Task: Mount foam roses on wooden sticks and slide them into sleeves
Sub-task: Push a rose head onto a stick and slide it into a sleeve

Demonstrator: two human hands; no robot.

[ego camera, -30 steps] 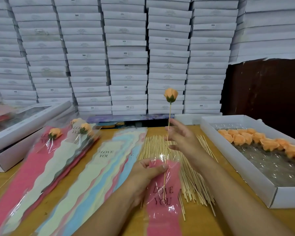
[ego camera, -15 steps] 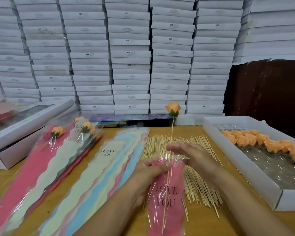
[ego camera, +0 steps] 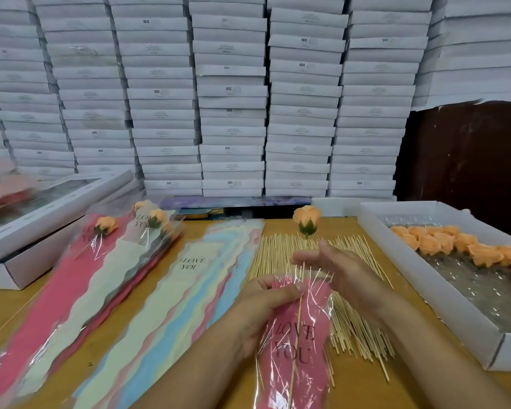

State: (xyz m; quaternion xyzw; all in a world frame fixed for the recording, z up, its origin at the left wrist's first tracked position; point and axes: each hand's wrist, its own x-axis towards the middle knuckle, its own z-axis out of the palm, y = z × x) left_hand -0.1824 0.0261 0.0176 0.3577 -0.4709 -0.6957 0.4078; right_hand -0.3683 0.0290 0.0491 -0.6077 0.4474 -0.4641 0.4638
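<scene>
An orange foam rose (ego camera: 306, 219) sits on top of a thin wooden stick (ego camera: 298, 320). Most of the stick runs down inside a pink "LOVE YOU" sleeve (ego camera: 294, 346) with a clear top. My left hand (ego camera: 266, 305) grips the sleeve's upper left edge. My right hand (ego camera: 331, 267) pinches the stick just above the sleeve's mouth, a little below the rose. Loose wooden sticks (ego camera: 348, 308) lie on the table behind the sleeve. More orange roses (ego camera: 455, 246) lie in a white box (ego camera: 425, 278) at the right.
Empty sleeves in several colours (ego camera: 171, 305) fan out left of my hands. Finished sleeved roses (ego camera: 106, 249) lie further left, by white boxes (ego camera: 42, 219) at the table's left edge. Stacked white boxes (ego camera: 230, 98) form a wall behind the wooden table (ego camera: 363, 388).
The rose and stick have slid downward into the pink sleeve. My right hand came down with the stick toward the sleeve's mouth. My left hand kept its hold on the sleeve.
</scene>
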